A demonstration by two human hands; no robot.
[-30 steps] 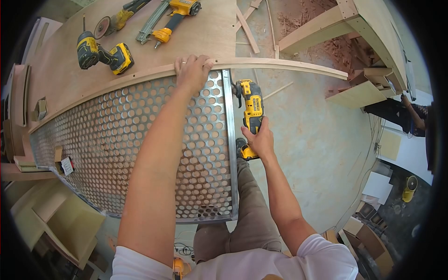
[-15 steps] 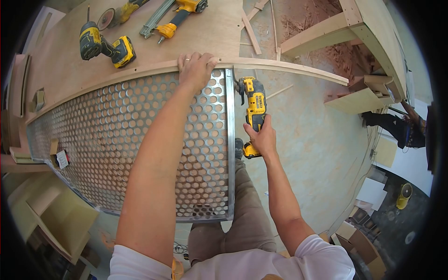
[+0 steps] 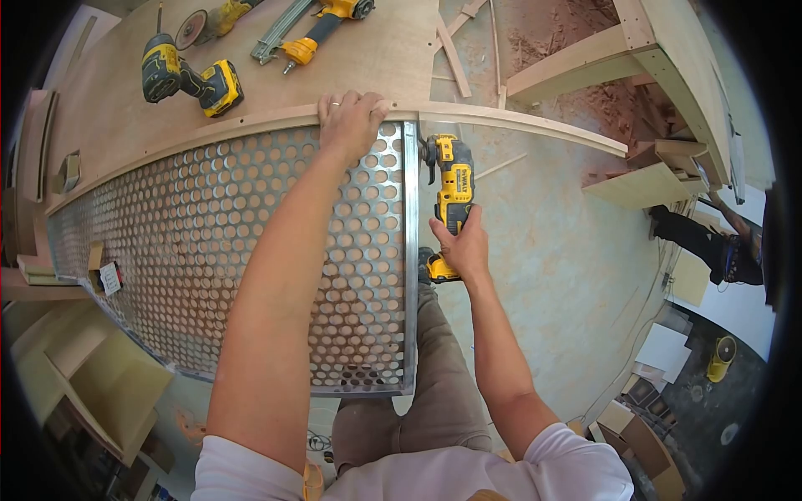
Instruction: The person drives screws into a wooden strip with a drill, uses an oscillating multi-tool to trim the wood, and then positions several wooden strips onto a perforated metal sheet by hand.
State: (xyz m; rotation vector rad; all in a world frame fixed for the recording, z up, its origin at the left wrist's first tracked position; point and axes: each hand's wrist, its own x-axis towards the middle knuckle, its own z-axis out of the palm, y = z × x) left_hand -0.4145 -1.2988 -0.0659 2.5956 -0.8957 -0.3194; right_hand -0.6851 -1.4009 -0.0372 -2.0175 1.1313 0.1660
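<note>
My right hand (image 3: pixel 464 250) is wrapped round the body of a yellow and black oscillating multi-tool (image 3: pixel 455 182). The tool's head is beside the right end of a metal-framed perforated panel (image 3: pixel 251 209), just below a long wooden strip (image 3: pixel 518 121); its blade is hard to make out. My left hand (image 3: pixel 352 125) grips the strip over the panel's top edge, fingers curled across the wood. Below that hand, the panel's round holes show on both sides of my forearm.
On the plywood sheet (image 3: pixel 368 79) lie a cordless impact driver (image 3: pixel 188 79), an angle grinder (image 3: pixel 209 25) and a nail gun (image 3: pixel 313 37). A wooden frame (image 3: pixel 576 63) stands at upper right. Another person (image 3: pixel 710 238) is at far right. A small box (image 3: pixel 104 271) rests on the panel.
The multi-tool's battery end has swung slightly left, toward the panel frame, with my right hand. My left hand stays on the strip.
</note>
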